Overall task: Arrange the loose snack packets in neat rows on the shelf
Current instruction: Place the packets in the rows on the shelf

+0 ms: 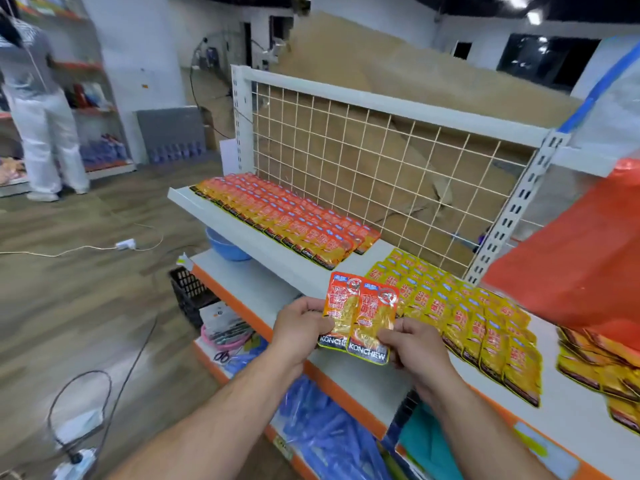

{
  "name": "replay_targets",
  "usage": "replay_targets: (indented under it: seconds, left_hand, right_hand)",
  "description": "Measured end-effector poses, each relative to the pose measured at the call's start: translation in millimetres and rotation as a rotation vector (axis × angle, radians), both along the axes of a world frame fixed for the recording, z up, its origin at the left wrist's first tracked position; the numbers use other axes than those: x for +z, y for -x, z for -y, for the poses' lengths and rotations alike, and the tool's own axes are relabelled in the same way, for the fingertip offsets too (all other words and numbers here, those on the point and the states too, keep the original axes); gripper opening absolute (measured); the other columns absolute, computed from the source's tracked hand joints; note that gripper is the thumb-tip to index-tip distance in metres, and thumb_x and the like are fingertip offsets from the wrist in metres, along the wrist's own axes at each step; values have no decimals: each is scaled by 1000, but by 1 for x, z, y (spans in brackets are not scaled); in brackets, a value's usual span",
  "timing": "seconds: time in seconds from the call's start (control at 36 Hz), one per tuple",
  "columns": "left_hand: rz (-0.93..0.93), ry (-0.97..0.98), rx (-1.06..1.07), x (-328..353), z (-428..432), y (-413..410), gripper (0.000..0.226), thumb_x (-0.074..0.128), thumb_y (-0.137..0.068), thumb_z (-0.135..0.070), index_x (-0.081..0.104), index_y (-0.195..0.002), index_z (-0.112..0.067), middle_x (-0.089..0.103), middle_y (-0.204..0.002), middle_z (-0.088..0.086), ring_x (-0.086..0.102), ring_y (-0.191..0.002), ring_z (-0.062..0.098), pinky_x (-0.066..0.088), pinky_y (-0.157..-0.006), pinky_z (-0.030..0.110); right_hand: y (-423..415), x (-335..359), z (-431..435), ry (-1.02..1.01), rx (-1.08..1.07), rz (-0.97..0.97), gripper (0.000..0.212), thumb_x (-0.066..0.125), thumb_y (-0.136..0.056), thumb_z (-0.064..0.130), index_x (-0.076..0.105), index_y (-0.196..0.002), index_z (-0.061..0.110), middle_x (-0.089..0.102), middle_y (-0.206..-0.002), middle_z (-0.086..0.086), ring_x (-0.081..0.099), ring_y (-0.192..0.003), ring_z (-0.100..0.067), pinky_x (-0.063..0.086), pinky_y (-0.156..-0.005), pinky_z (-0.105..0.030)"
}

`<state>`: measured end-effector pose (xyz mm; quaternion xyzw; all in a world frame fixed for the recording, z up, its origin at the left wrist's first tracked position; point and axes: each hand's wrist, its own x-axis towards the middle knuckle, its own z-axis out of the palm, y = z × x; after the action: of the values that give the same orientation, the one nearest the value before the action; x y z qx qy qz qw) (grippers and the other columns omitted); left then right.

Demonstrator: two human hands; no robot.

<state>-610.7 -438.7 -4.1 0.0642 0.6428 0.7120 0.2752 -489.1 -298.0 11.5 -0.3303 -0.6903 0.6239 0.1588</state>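
Note:
Two orange-and-yellow snack packets (360,317) are held upright side by side above the front of the white shelf (298,268). My left hand (299,327) grips the left packet's lower edge. My right hand (412,344) pinches the right packet's bottom corner. On the shelf's left part lie neat overlapping rows of orange packets (287,216). To the right lie rows of yellow packets (460,310). A looser heap of packets (602,365) sits at the far right.
A wire-grid back panel (381,168) rises behind the shelf. A red plastic bag (581,265) hangs at the right. Below are a blue bowl (225,245), a black crate (190,292) and blue bags (329,431). Cables cross the floor; a person (41,109) stands far left.

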Motion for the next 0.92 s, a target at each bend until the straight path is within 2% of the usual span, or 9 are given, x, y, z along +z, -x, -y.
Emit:
replay_targets:
  seconds: [0.06, 0.22, 0.31, 0.36, 0.5, 0.64, 0.72, 0.86, 0.92]
  left_hand:
    - [-3, 5, 30, -4, 6, 18, 21, 62, -79, 14, 65, -90, -4, 72, -82, 14, 66, -70, 26, 51, -71, 36]
    - [-33, 59, 107, -11, 10, 86, 20, 67, -78, 12, 65, -83, -8, 70, -78, 10, 63, -63, 19, 49, -65, 28]
    - [-17, 71, 143, -14, 7, 125, 19, 71, -74, 8, 66, -84, -7, 70, -79, 13, 64, -68, 23, 50, -70, 35]
    - [-24, 92, 163, -13, 6, 151, 20, 73, -69, 4, 66, -84, -7, 70, -81, 14, 65, -71, 25, 50, -72, 37]
    - [-37, 136, 209, -7, 6, 210, 18, 70, -76, 9, 67, -82, -8, 68, -75, 8, 62, -69, 23, 48, -70, 33]
    - [-14, 138, 265, -8, 16, 263, 19, 73, -66, 1, 68, -83, -7, 72, -86, 18, 66, -75, 29, 51, -73, 42]
    - [-9, 126, 264, -10, 25, 292, 19, 71, -66, 3, 69, -82, -6, 72, -80, 16, 66, -76, 31, 52, -76, 46]
    - [25, 116, 276, -17, 47, 351, 26, 73, -53, -10, 71, -80, -9, 74, -80, 15, 67, -76, 30, 52, -77, 45]
    - [22, 123, 259, -21, 56, 378, 21, 75, -57, -7, 71, -77, -10, 73, -78, 13, 66, -74, 29, 50, -73, 42]
  right_hand:
    - [22, -1, 1, 0, 36, 8, 46, 68, -85, -1, 49, -48, 19, 41, -46, 2, 32, -48, -16, 24, -51, -29]
    - [98, -11, -4, -26, 92, 20, 39, 70, -83, 3, 47, -55, 17, 42, -46, 1, 36, -44, -17, 27, -48, -27]
    - [142, -15, -12, -24, 127, 16, 34, 71, -83, 1, 48, -60, 12, 41, -49, -4, 37, -41, -14, 28, -44, -25]
    - [171, -15, -17, -25, 161, 22, 29, 71, -82, 3, 49, -66, 11, 39, -56, -8, 36, -45, -16, 27, -46, -26]
    - [238, -13, -25, -27, 224, 26, 41, 71, -82, 4, 40, -59, 17, 33, -51, -5, 32, -46, -16, 26, -49, -29]
    - [296, -12, -22, -35, 274, 15, 35, 71, -83, 2, 43, -64, 12, 33, -56, -8, 33, -48, -17, 27, -46, -28]
    - [329, -15, -13, -26, 301, 3, 25, 70, -81, -1, 49, -70, 6, 32, -60, -10, 32, -44, -16, 24, -47, -26]
    - [386, -21, 8, -30, 308, 12, 27, 69, -82, -1, 47, -70, 7, 32, -58, -9, 31, -43, -15, 24, -46, -24]
    - [410, -22, 18, -38, 288, 10, 30, 69, -82, -1, 45, -68, 9, 32, -59, -9, 31, -42, -15, 24, -45, -24]
